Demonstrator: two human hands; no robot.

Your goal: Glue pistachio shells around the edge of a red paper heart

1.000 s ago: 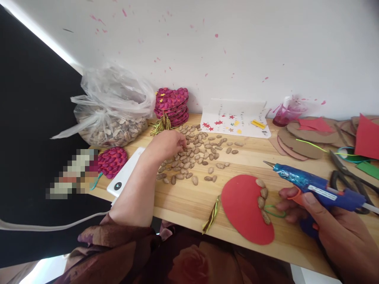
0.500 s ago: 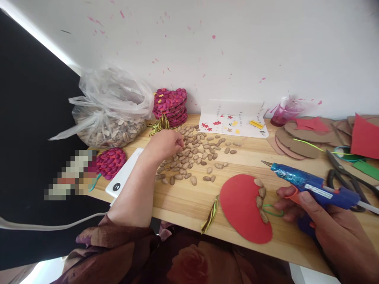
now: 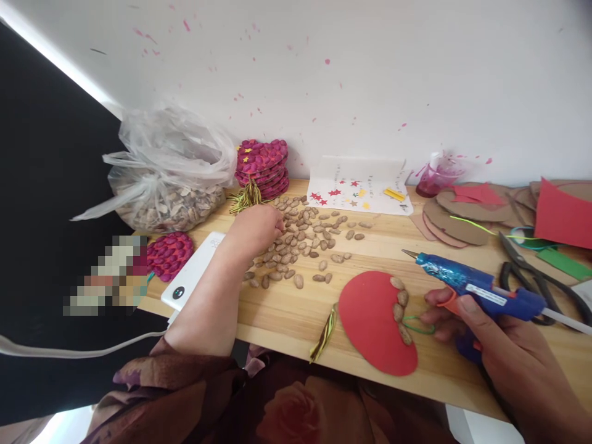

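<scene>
My left hand (image 3: 261, 229) reaches into the scattered peanuts (image 3: 303, 235), its fingers curled down at their left side. The fingertips are partly hidden, so what they pinch, if anything, does not show. In my right hand (image 3: 490, 339) is a blue hot glue gun (image 3: 462, 277), its metal nozzle pointing left and a white glue stick coming out of the back. Below the nozzle lies a red rounded cutout (image 3: 370, 320) with several peanuts stuck in a row along its right edge. A green cord loop and a yellow-black tassel (image 3: 324, 336) hang from it.
A plastic bag of peanut shells (image 3: 171, 197) and stacked purple pieces (image 3: 262, 166) stand at the back left. A white phone (image 3: 187, 280) lies by my left forearm. Star stickers on a sheet (image 3: 356, 185), a pink-stained cup (image 3: 435, 176), cardboard cutouts (image 3: 457, 222) and black-handled pliers (image 3: 531, 265) are rightward.
The whole view has shifted slightly, so things sit a little further left. My left hand stays at the peanuts, and my right hand keeps hold of the glue gun.
</scene>
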